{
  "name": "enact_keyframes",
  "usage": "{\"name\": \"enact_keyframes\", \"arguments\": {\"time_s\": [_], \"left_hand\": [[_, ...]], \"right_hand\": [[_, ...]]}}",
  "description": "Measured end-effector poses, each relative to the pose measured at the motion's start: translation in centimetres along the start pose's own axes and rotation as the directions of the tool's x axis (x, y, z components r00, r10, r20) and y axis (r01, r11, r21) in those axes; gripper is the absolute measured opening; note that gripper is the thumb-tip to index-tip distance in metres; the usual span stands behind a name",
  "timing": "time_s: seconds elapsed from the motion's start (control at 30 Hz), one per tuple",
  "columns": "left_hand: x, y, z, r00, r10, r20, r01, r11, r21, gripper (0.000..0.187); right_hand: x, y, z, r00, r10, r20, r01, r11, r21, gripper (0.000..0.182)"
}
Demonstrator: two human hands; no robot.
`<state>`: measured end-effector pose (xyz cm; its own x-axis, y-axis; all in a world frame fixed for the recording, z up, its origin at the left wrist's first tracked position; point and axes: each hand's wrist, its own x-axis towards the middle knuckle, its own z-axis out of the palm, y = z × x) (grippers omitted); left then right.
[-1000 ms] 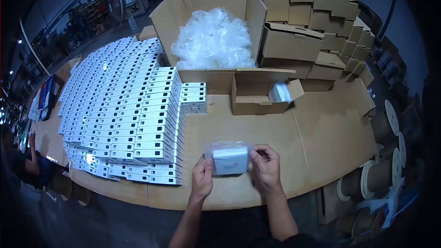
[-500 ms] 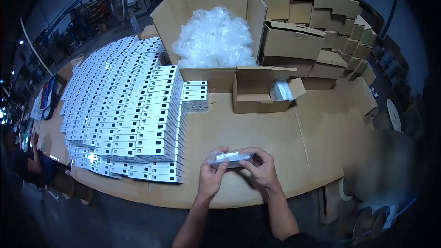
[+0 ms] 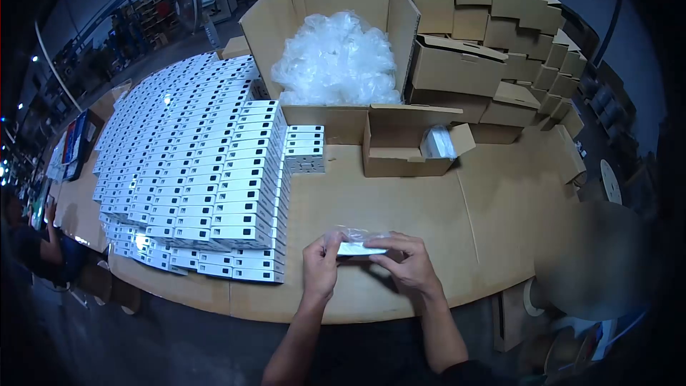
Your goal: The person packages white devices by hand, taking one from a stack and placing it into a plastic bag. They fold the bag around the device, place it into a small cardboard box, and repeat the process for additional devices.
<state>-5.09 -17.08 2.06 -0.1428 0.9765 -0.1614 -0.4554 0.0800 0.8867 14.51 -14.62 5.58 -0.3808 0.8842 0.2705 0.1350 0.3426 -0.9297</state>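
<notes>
A small white box (image 3: 353,249) in a clear plastic bag (image 3: 355,234) is held between both hands above the near part of the table. My left hand (image 3: 321,263) is closed on its left end, the thumb on the near side. My right hand (image 3: 406,261) pinches the right end between thumb and fingers. Loose plastic stands up along the box's far side. Beyond the hands sits an open carton (image 3: 393,166), and a plastic-wrapped white package (image 3: 438,144) leans in its right end.
Large stacks of white boxes (image 3: 239,193) cover the table's left side. At the back, a big carton (image 3: 314,116) holds a heap of clear plastic bags (image 3: 339,64). Brown cartons (image 3: 457,64) are piled at the back right. Another person (image 3: 50,243) is at far left.
My left hand has shifted slightly left and its fingers have curled over the end. The wrapped box has turned, and its clear plastic now rises above it. My right-hand fingers lie flatter along it.
</notes>
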Motion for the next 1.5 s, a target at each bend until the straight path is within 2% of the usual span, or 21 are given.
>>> {"name": "enact_keyframes", "arguments": {"time_s": [0.03,0.17,0.27,0.37,0.47,0.57,0.63,0.67,0.73,0.87,0.9,0.97,1.1,1.17,1.2,1.27,1.3,1.33,1.4,1.43,1.5], "left_hand": [[0.1,-0.2,-0.2,1.0,0.01,0.006,-0.01,1.0,-0.002,0.035],[0.3,-0.8,-1.3,0.997,-0.033,0.063,0.034,0.999,-0.005,0.04],[-0.1,0.7,-0.3,0.997,-0.039,0.063,0.04,0.999,-0.012,0.045],[-0.8,3.1,0.4,0.99,0.01,0.144,0.009,0.991,-0.137,0.05],[-0.3,2.3,-1.0,0.902,0.16,0.401,-0.232,0.963,0.136,0.062],[-0.1,2.0,-1.5,0.903,0.054,0.426,-0.158,0.964,0.213,0.042],[-0.1,2.3,-1.1,0.92,0.02,0.391,-0.124,0.962,0.243,0.024],[-0.1,2.2,-1.1,0.924,0.003,0.382,-0.112,0.958,0.263,0.024],[0.1,1.8,-1.3,0.932,-0.03,0.361,-0.088,0.948,0.305,0.024],[0.4,3.1,-0.7,0.882,0.069,0.466,-0.326,0.804,0.498,0.024],[0.4,3.2,-0.6,0.883,0.04,0.468,-0.301,0.814,0.497,0.025],[0.7,3.5,-0.2,0.88,-0.008,0.474,-0.258,0.831,0.493,0.027],[1.5,2.9,0.6,0.89,0.01,0.455,-0.169,0.935,0.311,0.039],[2.0,2.4,1.5,0.915,0.054,0.4,-0.118,0.983,0.137,0.049],[2.4,2.5,2.0,0.936,0.075,0.345,-0.167,0.955,0.246,0.052],[3.4,2.8,2.8,0.963,0.133,0.236,-0.231,0.857,0.461,0.058],[4.2,2.9,2.9,0.968,0.096,0.232,-0.205,0.833,0.513,0.06],[5.0,3.1,3.3,0.952,0.146,0.269,-0.284,0.746,0.602,0.06],[6.3,3.6,4.2,0.907,0.231,0.351,-0.42,0.526,0.74,0.062],[7.3,2.9,4.2,0.878,0.281,0.388,-0.476,0.421,0.772,0.067],[8.7,2.5,4.9,0.874,0.265,0.407,-0.48,0.337,0.81,0.069]], "right_hand": [[0.2,-0.4,0.3,0.995,0.084,-0.053,-0.08,0.994,0.068,0.033],[0.6,-0.5,-0.2,0.999,0.023,-0.047,-0.025,0.998,-0.05,0.03],[0.6,-0.1,-0.4,0.997,0.054,-0.059,-0.054,0.999,0.003,0.029],[0.7,0.2,-0.8,1.0,0.005,-0.031,-0.005,1.0,0.024,0.029],[0.9,0.2,-1.2,0.997,-0.074,-0.039,0.071,0.995,-0.073,0.031],[0.8,-0.2,-1.9,0.995,-0.099,-0.011,0.096,0.984,-0.153,0.034],[0.9,-1.5,-1.9,0.99,-0.138,-0.034,0.122,0.948,-0.293,0.036],[0.9,-2.0,-2.0,0.987,-0.157,-0.044,0.132,0.924,-0.359,0.037],[0.8,-2.2,-2.6,0.98,-0.193,0.04,0.191,0.881,-0.433,0.036],[0.9,-3.5,-3.4,0.962,-0.148,0.229,0.257,0.773,-0.58,0.029],[1.2,-4.2,-3.6,0.955,-0.152,0.255,0.281,0.737,-0.615,0.021],[1.2,-4.6,-4.2,0.958,-0.101,0.269,0.243,0.781,-0.576,0.019],[1.8,-4.8,-5.8,0.956,-0.1,0.275,0.235,0.824,-0.515,0.018],[2.3,-4.6,-7.1,0.975,-0.127,0.183,0.206,0.827,-0.523,0.018],[2.7,-4.3,-7.8,0.98,-0.143,0.136,0.193,0.829,-0.525,0.018],[3.9,-3.4,-9.4,0.973,-0.214,-0.092,0.133,0.837,-0.531,0.015],[4.7,-3.0,-10.1,0.952,-0.222,-0.211,0.08,0.846,-0.528,0.014],[5.5,-2.4,-10.8,0.917,-0.229,-0.326,0.029,0.855,-0.518,0.013],[7.4,-0.9,-11.5,0.822,-0.275,-0.499,0.034,0.898,-0.44,0.012],[8.4,-0.3,-12.1,0.786,-0.37,-0.495,0.034,0.826,-0.563,0.013],[9.9,1.1,-12.3,0.757,-0.44,-0.483,0.029,0.76,-0.649,0.013]]}}
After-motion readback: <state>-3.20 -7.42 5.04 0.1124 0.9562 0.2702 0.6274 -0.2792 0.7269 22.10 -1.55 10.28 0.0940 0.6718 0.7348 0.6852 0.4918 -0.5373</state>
